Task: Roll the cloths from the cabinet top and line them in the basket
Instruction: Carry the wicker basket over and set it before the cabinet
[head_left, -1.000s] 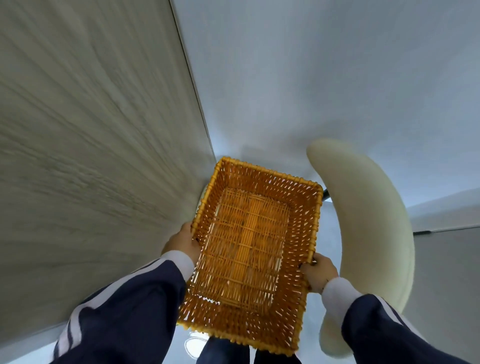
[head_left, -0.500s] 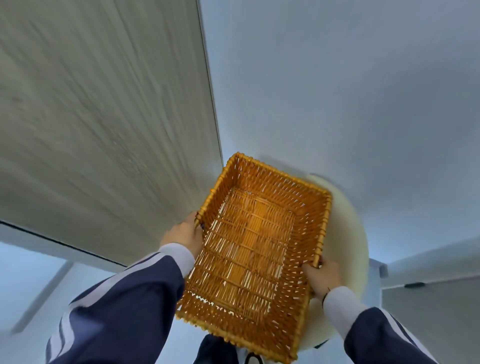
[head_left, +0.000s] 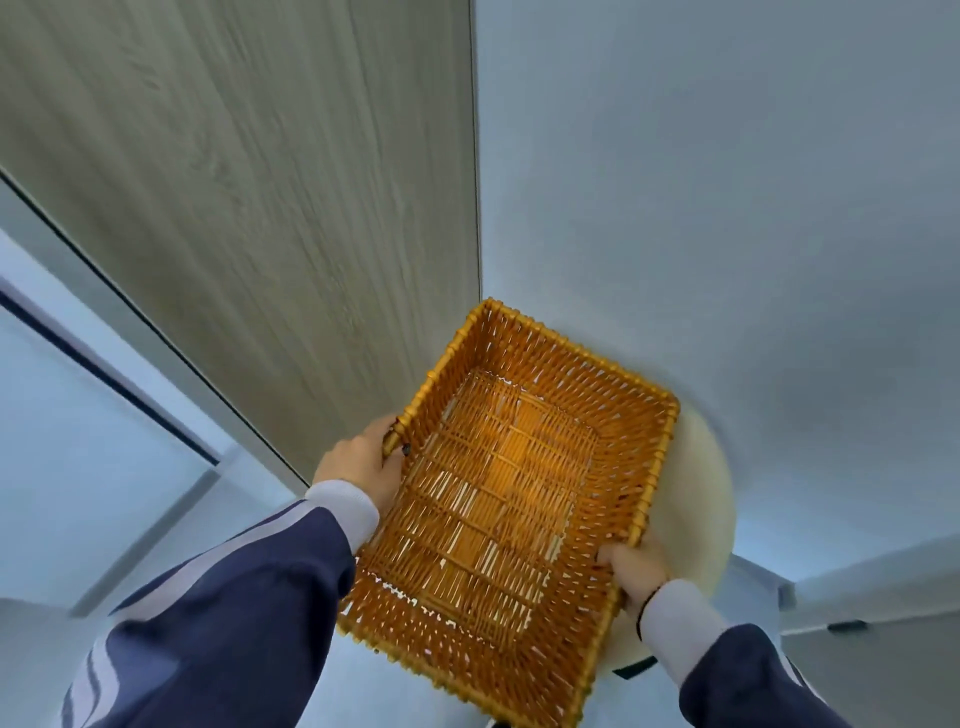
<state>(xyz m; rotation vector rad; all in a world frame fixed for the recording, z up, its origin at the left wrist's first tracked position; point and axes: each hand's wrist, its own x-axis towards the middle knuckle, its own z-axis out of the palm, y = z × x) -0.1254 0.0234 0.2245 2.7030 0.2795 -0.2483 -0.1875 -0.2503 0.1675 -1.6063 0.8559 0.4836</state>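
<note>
— Where do we start, at the fingers?

— Yes. Our left hand (head_left: 361, 467) curls over the left long rim of the basket (head_left: 498, 514), thumb tucked just inside the weave, the other fingers wrapped round the outside. Our right hand (head_left: 635, 566) pinches the right long rim near its near end, fingers bent over the edge. Both hands have a firm hold; neither is spread flat.

— And the basket itself?

— We hold it up in front of us, between the two hands, open side facing us so we look straight into the woven bottom. It is rectangular, orange wicker. Its long axis runs from the near corner low in the view, by our sleeves (head_left: 234, 623), away and up toward the far short wall. It sits turned a little, the far end leaning to the right.

— How many things do we count?

— One basket, two hands on it, two dark blue sleeves with pale cuffs. Inside the basket we see only the weave.

— What lies beyond?

— A wood-grain panel (head_left: 249, 182) at the left, a pale blue-white surface (head_left: 727, 182) at the right, and one round cream-coloured disc (head_left: 701, 493) showing behind the basket's right edge.
</note>
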